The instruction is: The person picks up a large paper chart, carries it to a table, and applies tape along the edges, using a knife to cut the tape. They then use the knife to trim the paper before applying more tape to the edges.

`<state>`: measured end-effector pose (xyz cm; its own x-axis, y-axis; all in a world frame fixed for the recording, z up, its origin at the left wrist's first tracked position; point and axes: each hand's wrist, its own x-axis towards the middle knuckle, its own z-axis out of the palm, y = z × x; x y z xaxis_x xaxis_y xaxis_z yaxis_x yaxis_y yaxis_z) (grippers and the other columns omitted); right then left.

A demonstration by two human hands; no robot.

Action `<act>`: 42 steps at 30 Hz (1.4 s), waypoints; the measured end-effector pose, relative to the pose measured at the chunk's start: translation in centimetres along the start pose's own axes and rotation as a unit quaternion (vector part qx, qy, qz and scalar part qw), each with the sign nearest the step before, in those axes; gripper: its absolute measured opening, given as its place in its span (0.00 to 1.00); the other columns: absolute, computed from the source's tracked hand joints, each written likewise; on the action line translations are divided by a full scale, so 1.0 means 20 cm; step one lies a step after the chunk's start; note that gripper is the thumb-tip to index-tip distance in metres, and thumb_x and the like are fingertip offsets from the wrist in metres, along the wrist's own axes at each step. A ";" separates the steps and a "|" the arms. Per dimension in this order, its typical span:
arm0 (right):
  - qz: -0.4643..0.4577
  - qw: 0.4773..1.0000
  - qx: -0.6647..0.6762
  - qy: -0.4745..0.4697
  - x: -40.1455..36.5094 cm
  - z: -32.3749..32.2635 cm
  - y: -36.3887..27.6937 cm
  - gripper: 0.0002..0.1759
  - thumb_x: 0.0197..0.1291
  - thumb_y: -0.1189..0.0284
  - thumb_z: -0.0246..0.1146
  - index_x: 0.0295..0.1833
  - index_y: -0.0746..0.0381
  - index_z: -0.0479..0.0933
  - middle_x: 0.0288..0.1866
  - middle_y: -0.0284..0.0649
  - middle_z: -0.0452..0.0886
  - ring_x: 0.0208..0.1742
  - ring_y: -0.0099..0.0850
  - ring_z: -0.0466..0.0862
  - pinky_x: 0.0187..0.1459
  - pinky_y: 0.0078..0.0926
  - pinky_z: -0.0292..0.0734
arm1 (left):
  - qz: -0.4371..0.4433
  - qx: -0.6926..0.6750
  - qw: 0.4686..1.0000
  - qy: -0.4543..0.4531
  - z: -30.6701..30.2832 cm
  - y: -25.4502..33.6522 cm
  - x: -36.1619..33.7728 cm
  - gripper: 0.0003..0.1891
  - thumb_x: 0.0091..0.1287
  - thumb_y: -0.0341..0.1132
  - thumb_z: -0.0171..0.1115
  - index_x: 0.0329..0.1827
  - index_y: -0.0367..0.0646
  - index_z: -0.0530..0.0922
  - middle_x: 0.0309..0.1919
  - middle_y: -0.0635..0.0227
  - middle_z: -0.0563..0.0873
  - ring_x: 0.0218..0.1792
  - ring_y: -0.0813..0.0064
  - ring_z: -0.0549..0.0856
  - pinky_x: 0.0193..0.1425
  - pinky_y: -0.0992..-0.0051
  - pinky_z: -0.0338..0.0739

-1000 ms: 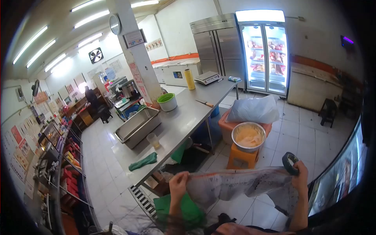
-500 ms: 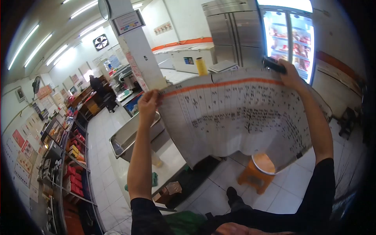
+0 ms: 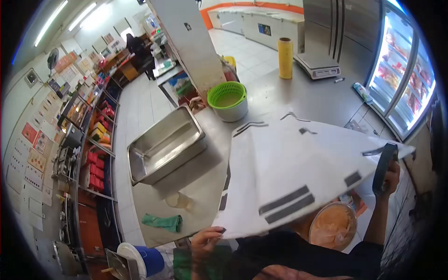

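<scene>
I'm watching left grip (image 3: 206,240) pinching sheet (image 3: 289,163) by its near-left corner, right grip (image 3: 394,178) holding tape (image 3: 384,169) at its right end, sheet covering part of desk (image 3: 205,196), dark strips (image 3: 284,199) facing up.

Both hands (image 3: 205,240) grip a white sheet (image 3: 289,172), the right (image 3: 393,179) also a tape roll (image 3: 384,170).

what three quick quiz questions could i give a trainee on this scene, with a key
1. Which hand holds the dark roll?
2. True or false: the green cloth and the metal pan rest on the same table.
3. Which of these stands nearest the scale: A, green basket; B, yellow roll; C, clear cup?

Key:
1. The right hand.
2. True.
3. B.
</scene>
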<state>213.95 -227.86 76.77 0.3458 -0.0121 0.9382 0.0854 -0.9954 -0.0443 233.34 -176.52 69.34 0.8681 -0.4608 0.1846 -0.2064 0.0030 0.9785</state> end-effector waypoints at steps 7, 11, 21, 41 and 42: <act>0.000 0.986 0.073 -0.152 0.05 0.37 0.06 0.17 0.45 0.77 0.70 0.29 0.59 0.65 0.35 0.44 0.76 0.38 0.41 0.79 0.39 0.37 0.74 | -0.136 -0.048 0.990 -0.003 0.01 -0.44 -0.06 0.07 0.63 0.18 0.59 0.40 0.33 0.83 0.47 0.55 0.85 0.51 0.69 0.83 0.58 0.70 0.75; -0.019 0.968 0.074 -0.239 -0.06 0.43 0.06 0.18 0.41 0.76 0.71 0.29 0.58 0.65 0.34 0.43 0.76 0.36 0.42 0.78 0.36 0.36 0.73 | -0.187 -0.086 0.978 -0.018 -0.01 -0.60 -0.04 0.06 0.64 0.20 0.59 0.41 0.34 0.83 0.49 0.56 0.85 0.52 0.71 0.82 0.58 0.71 0.75; 0.112 0.936 -0.041 -0.332 -1.09 0.51 0.14 0.12 0.40 0.78 0.67 0.33 0.59 0.74 0.32 0.40 0.77 0.35 0.44 0.77 0.37 0.39 0.70 | -0.179 0.134 0.965 -0.139 0.13 -0.94 -0.04 0.10 0.59 0.28 0.67 0.44 0.40 0.84 0.45 0.64 0.87 0.44 0.72 0.85 0.50 0.76 0.77; 0.715 0.660 -0.015 0.230 -1.96 0.80 -0.08 0.11 0.63 0.72 0.61 0.51 0.61 0.73 0.44 0.38 0.78 0.43 0.33 0.80 0.49 0.33 0.75 | -0.405 -0.064 0.911 0.038 0.22 -1.38 -0.04 0.17 0.62 0.29 0.66 0.53 0.35 0.76 0.33 0.65 0.85 0.29 0.78 0.83 0.29 0.79 0.76; 0.742 0.617 0.030 0.261 -1.93 0.81 -0.08 0.11 0.64 0.72 0.61 0.51 0.60 0.73 0.44 0.37 0.78 0.43 0.33 0.79 0.49 0.33 0.75 | -0.395 -0.107 0.912 0.043 0.23 -1.42 -0.04 0.16 0.63 0.29 0.66 0.52 0.34 0.76 0.32 0.66 0.85 0.28 0.78 0.82 0.28 0.80 0.75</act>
<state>215.58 -224.33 35.17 -0.2624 -0.9502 -0.1680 0.0767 0.1530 -0.9852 236.33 -180.35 40.90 0.7421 -0.3239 -0.5869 0.5822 -0.1226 0.8038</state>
